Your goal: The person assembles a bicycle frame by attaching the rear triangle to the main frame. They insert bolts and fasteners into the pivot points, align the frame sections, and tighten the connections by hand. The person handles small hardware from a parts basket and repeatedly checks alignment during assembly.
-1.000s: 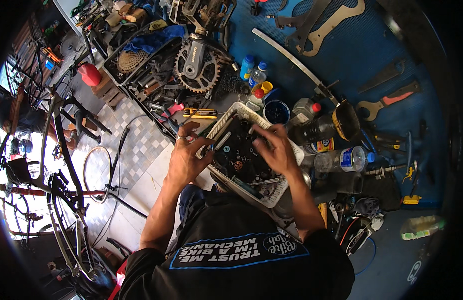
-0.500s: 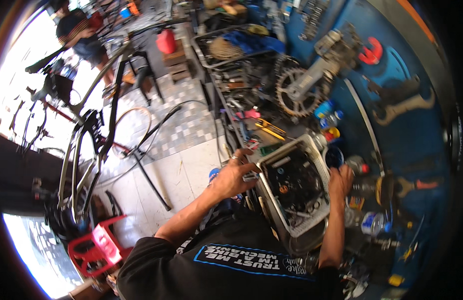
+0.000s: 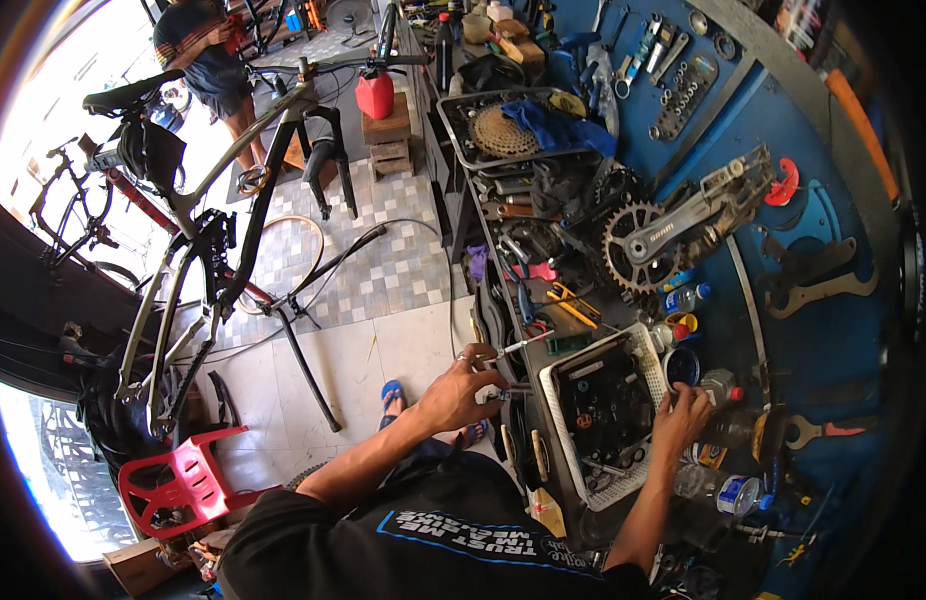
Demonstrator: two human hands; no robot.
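Note:
My left hand, a ring on one finger, is curled at the bench's near edge. A slim pale tool with a red part lies by its fingertips, and I cannot tell whether it is gripped. My right hand has its fingers pinched together above the right side of a white plastic basket; whatever they hold is too small to make out. Small dark bike parts fill the basket, with a copper-coloured ring among them. Just beyond my right fingers stands a dark blue cup.
A crankset lies farther back, near a tray holding a large cassette and blue cloth. Bottles stand along the bench's right. Tools hang on the blue wall. Leftward are a bike frame and a red plastic chair. Another person is far left.
The view has shifted, so the bench and basket sit lower and farther right. Both hands stay by the basket; the right hand's fingers are now pinched just nearer me than the blue cup.

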